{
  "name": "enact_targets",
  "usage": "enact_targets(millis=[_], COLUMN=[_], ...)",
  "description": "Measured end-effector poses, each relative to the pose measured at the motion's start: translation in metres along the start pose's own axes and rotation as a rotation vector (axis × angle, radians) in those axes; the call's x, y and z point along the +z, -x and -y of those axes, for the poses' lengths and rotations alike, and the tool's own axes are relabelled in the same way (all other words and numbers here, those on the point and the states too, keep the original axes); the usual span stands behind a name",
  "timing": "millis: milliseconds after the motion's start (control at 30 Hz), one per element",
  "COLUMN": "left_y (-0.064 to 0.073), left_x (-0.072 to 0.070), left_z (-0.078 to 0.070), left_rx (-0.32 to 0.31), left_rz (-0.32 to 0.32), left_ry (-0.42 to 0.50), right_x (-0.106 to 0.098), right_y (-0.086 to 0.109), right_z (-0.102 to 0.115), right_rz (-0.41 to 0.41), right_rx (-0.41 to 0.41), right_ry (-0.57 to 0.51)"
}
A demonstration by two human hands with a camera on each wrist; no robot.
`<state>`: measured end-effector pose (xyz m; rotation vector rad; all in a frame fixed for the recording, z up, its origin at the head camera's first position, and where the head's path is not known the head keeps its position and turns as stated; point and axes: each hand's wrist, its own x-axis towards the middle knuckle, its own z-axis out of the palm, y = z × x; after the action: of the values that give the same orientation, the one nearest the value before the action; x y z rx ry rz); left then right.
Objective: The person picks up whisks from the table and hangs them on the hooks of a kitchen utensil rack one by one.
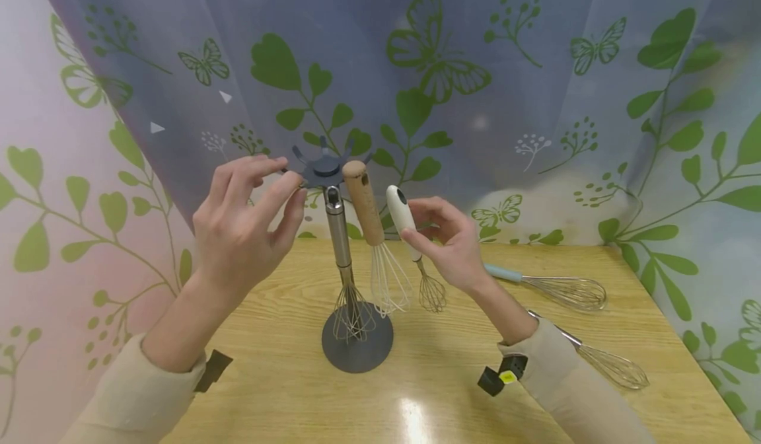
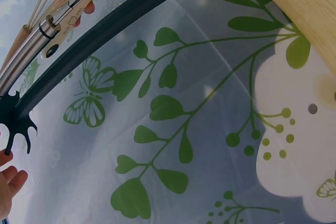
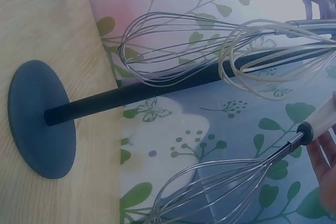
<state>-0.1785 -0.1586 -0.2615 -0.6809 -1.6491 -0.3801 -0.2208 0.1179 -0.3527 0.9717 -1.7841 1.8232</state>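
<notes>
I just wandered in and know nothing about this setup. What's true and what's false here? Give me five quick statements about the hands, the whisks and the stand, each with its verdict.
1. The right hand holds a white-handled whisk. True.
2. The blue-handled whisk hangs on the stand. False: it lies on the table.
3. The wooden-handled whisk hangs on the stand. True.
4. The stand's base is square. False: it is round.
5. The left hand rests on the table. False: it is raised, at the top of the stand.
</notes>
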Motion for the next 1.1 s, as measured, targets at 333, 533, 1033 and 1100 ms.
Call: enact_targets(millis=[333, 533, 1033, 1100], left_y=[0.000, 0.000, 0.000, 0.000], left_x=[0.000, 0.000, 0.001, 0.001], left_z=[0.000, 0.000, 0.000, 0.000], left_rx=[-0.002, -0.002, -0.002, -0.003], left_rz=[-0.001, -0.002, -0.003, -0.003], left_ry=[0.003, 0.001, -0.007, -0.006], right_x=[0.004, 0.006, 0.002, 0.002], right_y=[-0.001, -0.002, -0.012, -0.013], right_z=[0.009, 0.013, 0.021, 0.022], right_rz=[0.009, 0.014, 0.008, 0.007], right_rx=[-0.014, -0.031, -0.064, -0.070], right_ry=[-0.029, -0.045, -0.083, -0.086])
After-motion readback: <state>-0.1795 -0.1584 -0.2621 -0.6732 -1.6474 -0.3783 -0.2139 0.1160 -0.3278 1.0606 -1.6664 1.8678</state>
